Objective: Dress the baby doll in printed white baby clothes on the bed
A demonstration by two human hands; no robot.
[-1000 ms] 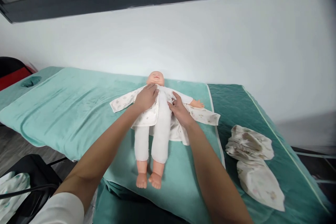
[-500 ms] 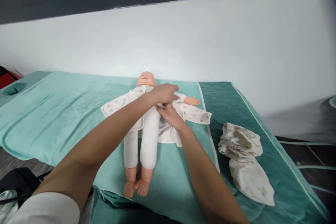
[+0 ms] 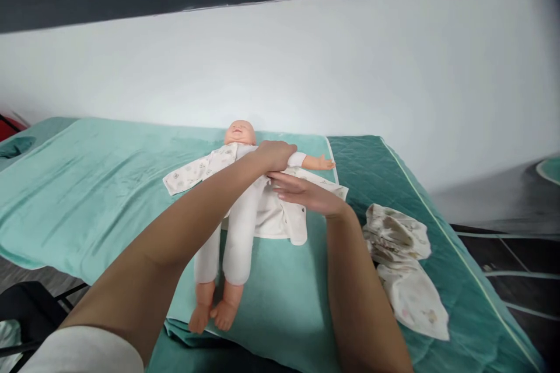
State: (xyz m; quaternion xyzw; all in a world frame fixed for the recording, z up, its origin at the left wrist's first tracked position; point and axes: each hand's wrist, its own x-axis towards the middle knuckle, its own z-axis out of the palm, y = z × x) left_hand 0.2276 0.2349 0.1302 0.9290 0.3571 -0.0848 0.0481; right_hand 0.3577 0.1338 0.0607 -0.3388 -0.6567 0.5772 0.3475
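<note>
A baby doll (image 3: 238,256) in white underclothes lies on its back, head toward the wall and bare feet toward me. A white printed baby jacket (image 3: 280,218) lies beneath it. One jacket sleeve (image 3: 188,176) extends left and the other lies out to the right. My left hand (image 3: 276,155) is closed around the doll's upper arm (image 3: 297,159) on the right side; its fingertips are partly hidden. The doll's forearm points right, outside the sleeve. My right hand (image 3: 308,193) has its fingers stretched out above the jacket, just below my left hand, partly covering the right sleeve.
A light green blanket (image 3: 109,180) covers the bed, with a darker green quilted cover (image 3: 363,157) to its right. Crumpled printed baby clothes (image 3: 405,268) lie on the right side. A white wall (image 3: 280,70) runs behind the bed. A black chair (image 3: 30,309) stands at lower left.
My right hand has drawn back to the right and turned flatter, its fingers now straight. The doll's legs have shifted slightly left in view. My left hand stays at the doll's arm.
</note>
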